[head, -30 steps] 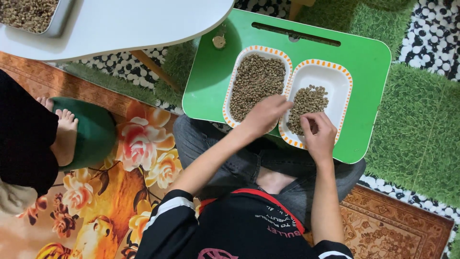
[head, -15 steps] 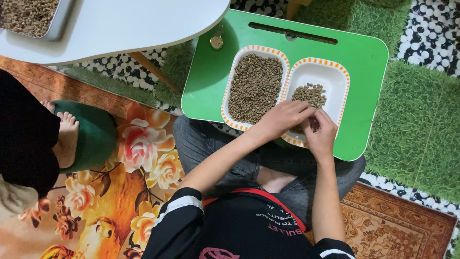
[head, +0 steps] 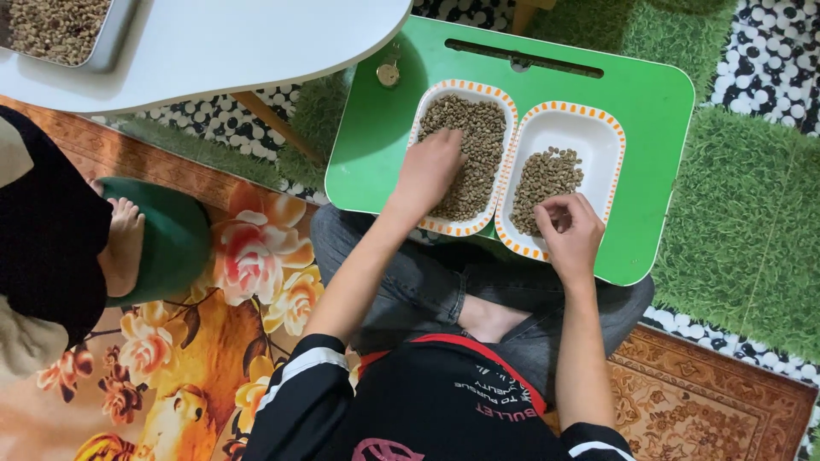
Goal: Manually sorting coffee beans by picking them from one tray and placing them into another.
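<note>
Two white trays with orange-striped rims are set side by side, touching, on a green lap desk (head: pixel 649 111) that rests over the seated person's crossed legs. The left tray (head: pixel 424 111) is well filled with greenish-brown beans (head: pixel 483 137); the right tray (head: pixel 589 128) holds a smaller heap of beans (head: pixel 547 175) toward its near end. The left hand (head: pixel 430 171) is laid palm down in the beans of the left tray, fingers loosely bent; whether anything is gripped beneath it cannot be told. The right hand (head: pixel 571 229) is held over the near end of the right tray, fingertips pinched together just above the smaller heap. A small round metal object (head: pixel 389 74) lies on the desk's far left corner. A white table (head: pixel 256 43) carrying a metal pan of beans (head: pixel 60 26) stands to the left, and another person's bare foot (head: pixel 124 243) rests on a green cushion (head: pixel 175 235).
</note>
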